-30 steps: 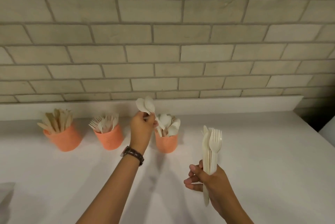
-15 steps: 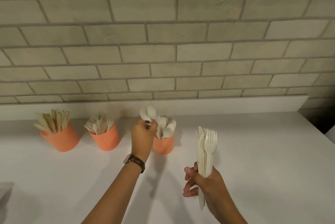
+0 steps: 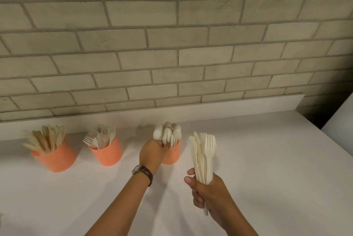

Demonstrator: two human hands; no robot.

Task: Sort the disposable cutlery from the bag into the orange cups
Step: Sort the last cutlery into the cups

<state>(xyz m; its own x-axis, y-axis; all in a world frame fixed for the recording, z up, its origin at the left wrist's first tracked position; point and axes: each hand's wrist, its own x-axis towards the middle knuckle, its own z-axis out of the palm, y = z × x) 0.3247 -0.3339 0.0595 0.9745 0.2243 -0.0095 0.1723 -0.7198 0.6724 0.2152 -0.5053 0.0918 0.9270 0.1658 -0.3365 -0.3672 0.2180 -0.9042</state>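
1. Orange cups: I count three, namely the left cup (image 3: 55,159), the middle cup (image 3: 108,154) and the right cup (image 3: 172,154).
2. Hands: I count two, the left hand (image 3: 152,151) and the right hand (image 3: 208,191).
3. Wristwatch (image 3: 142,172): one.
4. Kinds of cutlery: I count three, namely knives (image 3: 46,138), forks (image 3: 100,136) and spoons (image 3: 168,133). The pieces in each cup overlap, so I cannot give a number per cup.
5. Hand-held bundle (image 3: 203,155): one. I make out two fork heads and at least one knife blade in it; the rest is hidden.
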